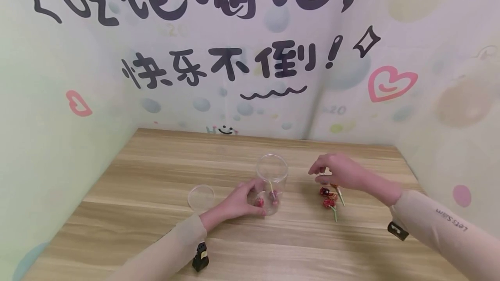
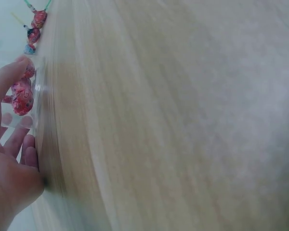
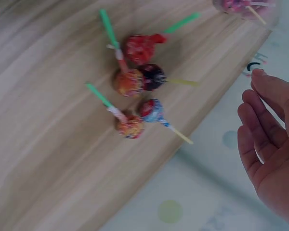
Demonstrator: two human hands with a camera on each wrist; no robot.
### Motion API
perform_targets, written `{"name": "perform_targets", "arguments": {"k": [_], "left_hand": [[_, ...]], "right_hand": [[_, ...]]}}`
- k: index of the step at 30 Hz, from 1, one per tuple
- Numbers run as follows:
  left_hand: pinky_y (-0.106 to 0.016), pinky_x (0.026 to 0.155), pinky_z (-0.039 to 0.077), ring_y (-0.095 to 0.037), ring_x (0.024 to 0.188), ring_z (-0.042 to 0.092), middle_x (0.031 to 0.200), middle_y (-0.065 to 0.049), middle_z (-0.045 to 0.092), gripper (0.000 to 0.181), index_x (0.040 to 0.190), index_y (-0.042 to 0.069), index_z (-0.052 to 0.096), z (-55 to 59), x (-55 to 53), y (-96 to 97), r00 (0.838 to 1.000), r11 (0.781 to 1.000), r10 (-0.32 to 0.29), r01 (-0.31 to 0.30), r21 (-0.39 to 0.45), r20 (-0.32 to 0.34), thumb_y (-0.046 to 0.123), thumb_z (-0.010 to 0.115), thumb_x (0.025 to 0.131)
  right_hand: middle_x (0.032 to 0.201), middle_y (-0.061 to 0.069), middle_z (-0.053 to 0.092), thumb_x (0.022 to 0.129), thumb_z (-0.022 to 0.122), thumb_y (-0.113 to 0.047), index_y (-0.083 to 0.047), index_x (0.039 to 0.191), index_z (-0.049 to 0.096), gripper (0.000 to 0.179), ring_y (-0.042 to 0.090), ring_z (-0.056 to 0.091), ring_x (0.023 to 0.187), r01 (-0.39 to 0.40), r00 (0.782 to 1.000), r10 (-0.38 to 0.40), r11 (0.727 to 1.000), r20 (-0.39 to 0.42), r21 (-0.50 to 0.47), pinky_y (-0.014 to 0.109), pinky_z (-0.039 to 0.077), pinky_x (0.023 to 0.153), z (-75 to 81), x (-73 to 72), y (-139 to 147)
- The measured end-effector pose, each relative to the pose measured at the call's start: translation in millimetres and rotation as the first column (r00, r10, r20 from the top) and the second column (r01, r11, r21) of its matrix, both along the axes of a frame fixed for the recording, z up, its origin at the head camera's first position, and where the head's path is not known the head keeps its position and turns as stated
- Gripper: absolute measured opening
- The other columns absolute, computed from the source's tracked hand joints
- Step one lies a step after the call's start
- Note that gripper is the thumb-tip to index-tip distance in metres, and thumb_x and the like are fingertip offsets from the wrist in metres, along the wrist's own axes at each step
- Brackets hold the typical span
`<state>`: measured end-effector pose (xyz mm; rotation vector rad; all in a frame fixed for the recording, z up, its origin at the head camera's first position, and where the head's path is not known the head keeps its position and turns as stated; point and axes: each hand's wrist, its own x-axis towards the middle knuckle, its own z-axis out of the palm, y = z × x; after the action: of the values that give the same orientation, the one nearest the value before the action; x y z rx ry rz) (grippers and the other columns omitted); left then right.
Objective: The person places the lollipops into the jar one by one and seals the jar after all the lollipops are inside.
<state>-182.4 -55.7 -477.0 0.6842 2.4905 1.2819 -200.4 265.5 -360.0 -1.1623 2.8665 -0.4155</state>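
A clear cylindrical jar point(image 1: 280, 181) stands on the table with its top uncovered. Inside it, near the bottom, are a few wrapped lollipops point(image 2: 23, 96). My left hand point(image 1: 239, 200) grips the jar's lower side, thumb on the near side and fingers behind. To the right of the jar, my right hand point(image 1: 343, 172) hovers with loosely bent fingers and nothing between them. Close by lies a loose group of several lollipops: a red one point(image 3: 139, 49), a dark one point(image 3: 153, 78), a blue and red one point(image 3: 151, 110) and orange ones point(image 3: 129, 83), with green or pale yellow sticks.
A clear round lid point(image 1: 201, 197) lies flat to the left of the jar, close to the left forearm. The wood-grain table point(image 1: 250, 259) meets printed walls point(image 1: 195, 112) at the back and sides. Each sleeve carries a small black device point(image 1: 201, 257) at the wrist.
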Motion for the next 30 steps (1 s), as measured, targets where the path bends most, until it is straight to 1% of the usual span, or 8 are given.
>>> {"name": "perform_targets", "arguments": {"k": [5,8,12,17,19,21,26,30], "left_hand": [[-0.055,0.109,0.040,-0.029,0.127,0.049,0.137,-0.011,0.058,0.088,0.144,0.016,0.047,2.4,2.0,0.8,1.000,1.000,0.005,-0.005,-0.003,0.019,0.032,0.090,0.070],[-0.054,0.107,0.040,-0.028,0.125,0.048,0.135,-0.011,0.058,0.087,0.144,0.018,0.047,3.1,3.3,0.8,0.999,1.000,0.012,-0.011,-0.008,0.036,0.034,0.089,0.070],[-0.055,0.108,0.040,-0.028,0.126,0.048,0.135,-0.011,0.057,0.087,0.144,0.019,0.047,3.1,3.9,0.2,0.999,1.000,0.017,-0.016,-0.009,0.048,0.034,0.089,0.070],[-0.055,0.107,0.040,-0.029,0.125,0.049,0.134,-0.011,0.058,0.086,0.143,0.017,0.048,2.5,2.9,-0.8,1.000,1.000,0.013,-0.013,-0.006,0.027,0.034,0.089,0.070],[-0.054,0.107,0.041,-0.029,0.125,0.049,0.133,-0.012,0.059,0.086,0.143,0.016,0.048,2.1,2.5,-1.0,1.000,1.000,0.011,-0.011,-0.005,0.017,0.034,0.089,0.070],[-0.054,0.107,0.041,-0.029,0.124,0.049,0.133,-0.012,0.059,0.086,0.143,0.015,0.048,1.7,2.2,-1.0,1.000,1.000,0.011,-0.011,-0.003,0.012,0.034,0.089,0.070],[-0.054,0.107,0.041,-0.028,0.124,0.049,0.133,-0.012,0.059,0.088,0.144,0.015,0.048,1.4,2.4,-0.6,1.000,1.000,0.018,-0.018,0.001,0.016,0.033,0.090,0.069],[-0.054,0.107,0.040,-0.028,0.124,0.049,0.133,-0.012,0.060,0.089,0.145,0.015,0.047,1.6,2.5,-0.5,1.000,1.000,0.017,-0.017,0.006,0.017,0.033,0.090,0.069]], "right_hand": [[0.089,-0.003,0.071,0.084,0.077,-0.014,-0.015,0.095,0.076,0.011,0.011,0.067,0.079,0.039,0.999,-0.039,0.999,-0.027,-0.003,0.031,0.055,0.072,-21.7,5.0,16],[0.087,-0.004,0.071,0.083,0.077,-0.014,-0.014,0.094,0.076,0.011,0.011,0.067,0.078,0.054,0.998,-0.054,0.999,-0.023,-0.003,0.031,0.055,0.072,-31.4,8.2,24],[0.086,-0.006,0.069,0.084,0.076,-0.017,-0.012,0.097,0.076,0.013,0.005,0.063,0.076,0.102,0.994,-0.103,0.995,0.031,0.005,0.025,0.052,0.067,-37.9,12.5,30],[0.089,-0.004,0.069,0.084,0.076,-0.016,-0.010,0.100,0.076,0.017,0.001,0.058,0.074,0.178,0.974,-0.178,0.984,0.139,0.006,0.020,0.047,0.063,-42.3,19.4,33],[0.091,-0.003,0.070,0.083,0.077,-0.015,-0.011,0.101,0.075,0.018,0.002,0.057,0.075,0.190,0.969,-0.189,0.982,0.158,0.013,0.020,0.047,0.063,-44.9,21.9,34],[0.092,-0.003,0.071,0.082,0.078,-0.014,-0.012,0.100,0.075,0.019,0.003,0.059,0.076,0.202,0.967,-0.203,0.979,0.152,0.025,0.020,0.048,0.063,-48.4,23.6,35],[0.088,-0.002,0.072,0.079,0.080,-0.009,-0.010,0.098,0.075,0.020,0.007,0.064,0.078,0.228,0.966,-0.229,0.973,0.119,0.019,0.023,0.051,0.065,-54.7,24.0,36],[0.087,-0.001,0.075,0.078,0.079,-0.005,-0.009,0.096,0.076,0.019,0.009,0.068,0.079,0.254,0.961,-0.255,0.967,0.109,0.022,0.025,0.054,0.067,-55.6,23.5,35]]}}
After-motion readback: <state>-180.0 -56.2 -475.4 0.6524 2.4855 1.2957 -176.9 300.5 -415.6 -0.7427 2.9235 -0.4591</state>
